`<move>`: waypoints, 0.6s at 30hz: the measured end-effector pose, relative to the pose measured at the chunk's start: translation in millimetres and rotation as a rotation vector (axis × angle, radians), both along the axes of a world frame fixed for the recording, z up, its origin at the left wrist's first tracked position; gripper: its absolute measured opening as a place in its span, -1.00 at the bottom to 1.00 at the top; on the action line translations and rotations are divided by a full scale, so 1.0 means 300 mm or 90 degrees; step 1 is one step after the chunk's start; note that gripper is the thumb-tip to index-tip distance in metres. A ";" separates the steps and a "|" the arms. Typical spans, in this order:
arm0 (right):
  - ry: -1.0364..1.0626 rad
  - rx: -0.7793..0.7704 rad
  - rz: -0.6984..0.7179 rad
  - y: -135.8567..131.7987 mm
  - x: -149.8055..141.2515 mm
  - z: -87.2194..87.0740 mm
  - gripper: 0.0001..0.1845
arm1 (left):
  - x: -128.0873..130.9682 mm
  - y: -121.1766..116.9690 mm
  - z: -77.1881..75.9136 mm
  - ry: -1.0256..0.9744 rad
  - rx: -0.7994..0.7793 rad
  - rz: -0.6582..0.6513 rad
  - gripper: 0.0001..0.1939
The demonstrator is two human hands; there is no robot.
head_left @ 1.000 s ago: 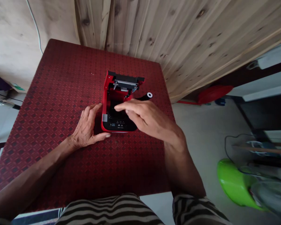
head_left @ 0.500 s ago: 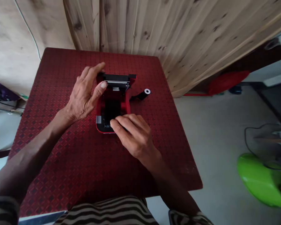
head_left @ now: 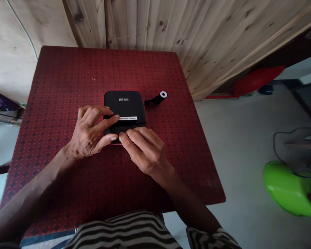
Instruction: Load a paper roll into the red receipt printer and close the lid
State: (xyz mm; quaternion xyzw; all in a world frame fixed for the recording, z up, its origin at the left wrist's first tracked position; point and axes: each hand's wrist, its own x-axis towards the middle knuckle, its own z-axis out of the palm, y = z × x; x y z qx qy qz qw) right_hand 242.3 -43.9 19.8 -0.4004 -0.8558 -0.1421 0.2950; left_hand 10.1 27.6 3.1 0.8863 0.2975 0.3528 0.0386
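Note:
A small black and red printer [head_left: 129,107] sits on the table with its black lid down; white lettering and a white label strip [head_left: 129,118] show on the lid. My left hand [head_left: 89,133] lies over the printer's left side, fingers spread on the lid and thumb at the front edge. At the front, my right hand [head_left: 145,148] has its fingers curled and pressed together. Whatever is between those fingertips is hidden. To the printer's right lies a black roll with a white-rimmed end [head_left: 160,98], close beside it.
The table [head_left: 67,79] has a red patterned cover and stands against a wooden plank wall [head_left: 150,27]. A bright green plastic object [head_left: 285,188] is on the floor at the right, with a dark cable by it.
The printer's raised lid has come down and now covers the inside. My left hand moved from the lid's upper edge down onto its top. My right hand stays at the front.

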 end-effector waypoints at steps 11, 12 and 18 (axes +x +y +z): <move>0.036 -0.024 0.009 0.003 0.008 0.002 -0.84 | -0.006 0.011 -0.022 0.055 -0.096 0.020 -0.19; 0.051 -0.016 0.013 0.000 0.013 0.005 -0.80 | -0.001 0.007 -0.021 0.057 -0.086 0.026 -0.18; 0.213 -0.050 -0.051 -0.099 0.086 -0.023 -0.81 | -0.001 -0.060 -0.014 -0.035 -0.067 0.041 -0.22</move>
